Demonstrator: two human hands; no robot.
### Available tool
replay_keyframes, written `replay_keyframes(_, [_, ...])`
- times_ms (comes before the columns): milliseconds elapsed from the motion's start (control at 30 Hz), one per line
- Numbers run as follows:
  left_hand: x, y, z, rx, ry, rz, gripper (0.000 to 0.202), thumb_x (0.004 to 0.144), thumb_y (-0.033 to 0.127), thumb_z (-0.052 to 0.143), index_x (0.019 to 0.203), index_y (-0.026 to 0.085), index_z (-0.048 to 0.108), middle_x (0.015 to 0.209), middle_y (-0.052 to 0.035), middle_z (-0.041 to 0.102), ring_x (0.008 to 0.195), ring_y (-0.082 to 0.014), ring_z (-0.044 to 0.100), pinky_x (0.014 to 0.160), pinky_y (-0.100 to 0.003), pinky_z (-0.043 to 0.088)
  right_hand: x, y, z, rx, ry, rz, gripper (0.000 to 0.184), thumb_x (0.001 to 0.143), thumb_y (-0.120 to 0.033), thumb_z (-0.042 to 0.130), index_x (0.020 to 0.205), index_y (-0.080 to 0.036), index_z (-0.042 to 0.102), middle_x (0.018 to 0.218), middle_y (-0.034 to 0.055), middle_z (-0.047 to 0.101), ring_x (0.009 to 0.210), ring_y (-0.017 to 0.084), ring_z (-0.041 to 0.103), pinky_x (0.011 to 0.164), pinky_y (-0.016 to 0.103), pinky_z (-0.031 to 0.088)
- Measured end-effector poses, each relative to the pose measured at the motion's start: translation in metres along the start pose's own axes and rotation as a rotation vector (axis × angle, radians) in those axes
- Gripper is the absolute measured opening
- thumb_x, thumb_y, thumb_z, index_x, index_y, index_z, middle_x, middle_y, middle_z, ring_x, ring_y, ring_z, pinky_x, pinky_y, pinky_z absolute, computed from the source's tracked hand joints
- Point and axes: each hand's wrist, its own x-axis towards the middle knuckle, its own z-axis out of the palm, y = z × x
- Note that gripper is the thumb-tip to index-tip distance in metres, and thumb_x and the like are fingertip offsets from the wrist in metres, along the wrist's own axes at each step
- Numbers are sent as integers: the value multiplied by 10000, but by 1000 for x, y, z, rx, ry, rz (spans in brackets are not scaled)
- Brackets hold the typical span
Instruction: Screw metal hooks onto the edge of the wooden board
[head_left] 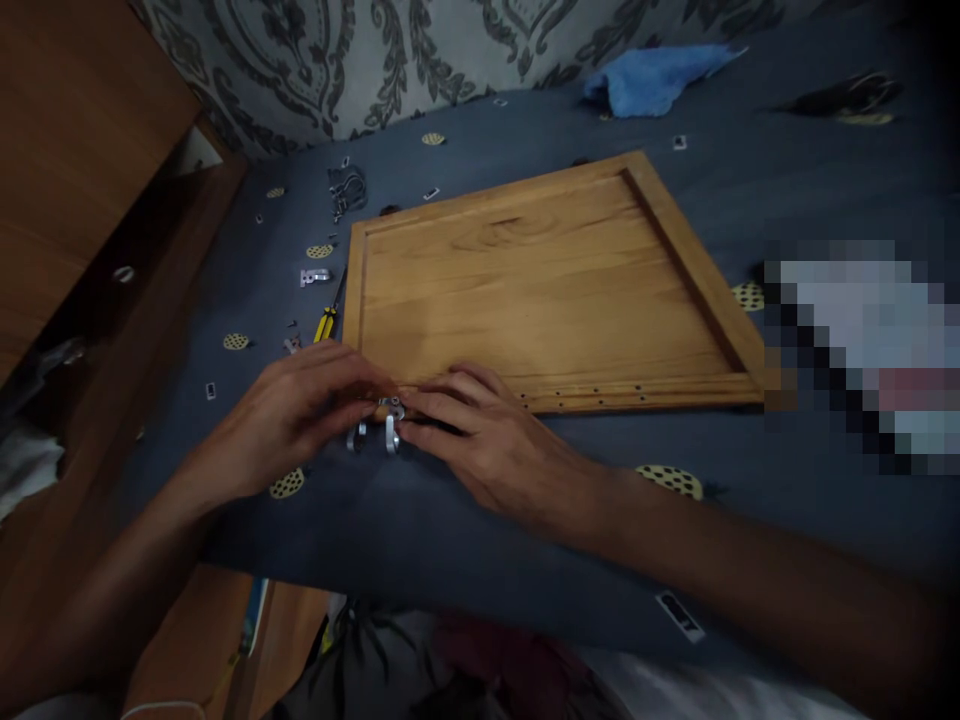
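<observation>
A framed wooden panel [525,290] lies flat on a dark blue patterned sheet [465,530]. At its near left corner is a metal hinge [392,433] with curved silvery arms sticking out over the near edge. My left hand [300,410] is closed there, thumb and forefinger pinched; whatever sits between the tips is hidden. From the other side, my right hand [487,430] grips the hinge with thumb and forefinger, its other fingers resting on the panel. Several small dark holes run along the near edge, right of my hand.
Left of the panel lie a yellow-handled screwdriver [325,324], another metal hinge [315,277], a small metal part [292,344] and a dark tangled item [347,190]. A blue cloth [660,80] is at the back. A blurred-out object [862,330] lies right. Wooden furniture [82,130] stands left.
</observation>
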Motion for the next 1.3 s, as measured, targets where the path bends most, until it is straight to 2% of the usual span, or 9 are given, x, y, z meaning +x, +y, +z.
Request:
replay_keyframes(200, [9, 2, 7, 48, 7, 80, 161, 1066, 279, 556, 1080, 204, 698, 1003, -46, 729, 931, -199, 666, 794, -310, 510, -1, 0, 1, -10, 13, -1, 278, 1033, -101, 498, 1188, -160, 721, 1244, 113, 746, 1167, 268, 608, 1051, 477, 494])
replay_keyframes(367, [12, 0, 10, 58, -13, 97, 198, 1072, 267, 533, 1013, 202, 710, 969, -47, 724, 901, -197, 647, 778, -306, 489, 0, 1, 3, -2, 56, -26, 258, 1011, -80, 525, 1168, -111, 727, 1202, 141, 751, 1137, 279, 619, 1031, 484, 501])
replay_keyframes(533, [11, 1, 9, 40, -4, 71, 195, 1069, 277, 537, 1022, 220, 716, 978, -41, 736, 920, -198, 671, 780, -301, 505, 0, 1, 3, -21, 51, -22, 282, 1030, -99, 485, 1169, -131, 728, 1216, 119, 755, 1131, 278, 627, 1028, 478, 513])
replay_keyframes(633, [8, -4, 0, 27, 107, 32, 162, 1044, 285, 582, 1010, 223, 727, 927, -30, 748, 869, -192, 685, 757, -295, 513, -1, 0, 2, -37, 64, -26, 289, 1024, -90, 473, 1146, -141, 730, 1238, 115, 754, 1137, 274, 633, 1031, 479, 514])
replay_keyframes(767, [-1, -19, -18, 26, 339, -150, 149, 976, 307, 636, 997, 237, 766, 930, -21, 781, 837, -203, 715, 750, -303, 538, -2, 1, 3, -33, 90, -29, 308, 997, -59, 485, 1175, -148, 721, 1229, 119, 763, 1146, 259, 639, 1034, 476, 515])
replay_keyframes(867, [-7, -34, -25, 32, 403, -271, 200, 954, 357, 626, 992, 230, 776, 944, -32, 790, 839, -212, 718, 740, -311, 554, -2, 2, 5, -32, 108, -29, 316, 985, -41, 496, 1176, -151, 722, 1201, 114, 773, 1137, 244, 645, 1035, 457, 521])
replay_keyframes(1067, [-7, -55, -12, 148, 310, -337, 250, 964, 386, 548, 983, 234, 745, 949, -48, 778, 869, -237, 692, 782, -361, 537, -3, 3, 5, -58, 96, -40, 309, 981, -51, 519, 1172, -170, 731, 1205, 101, 774, 1145, 239, 653, 1040, 466, 529])
replay_keyframes(1167, [-3, -57, -1, 248, 290, -375, 229, 945, 411, 585, 979, 228, 719, 947, -63, 757, 920, -274, 648, 815, -399, 509, -3, 2, 3, -65, 74, -31, 300, 990, -54, 528, 1177, -174, 730, 1213, 97, 775, 1140, 237, 653, 1026, 459, 533])
replay_keyframes(1300, [4, -54, 11, 383, 220, -493, 222, 897, 374, 649, 1042, 207, 668, 955, -78, 735, 951, -313, 625, 815, -422, 493, -2, 2, 2, -78, 85, -45, 287, 1028, -84, 491, 1161, -161, 732, 1211, 96, 777, 1137, 251, 652, 1030, 463, 527])
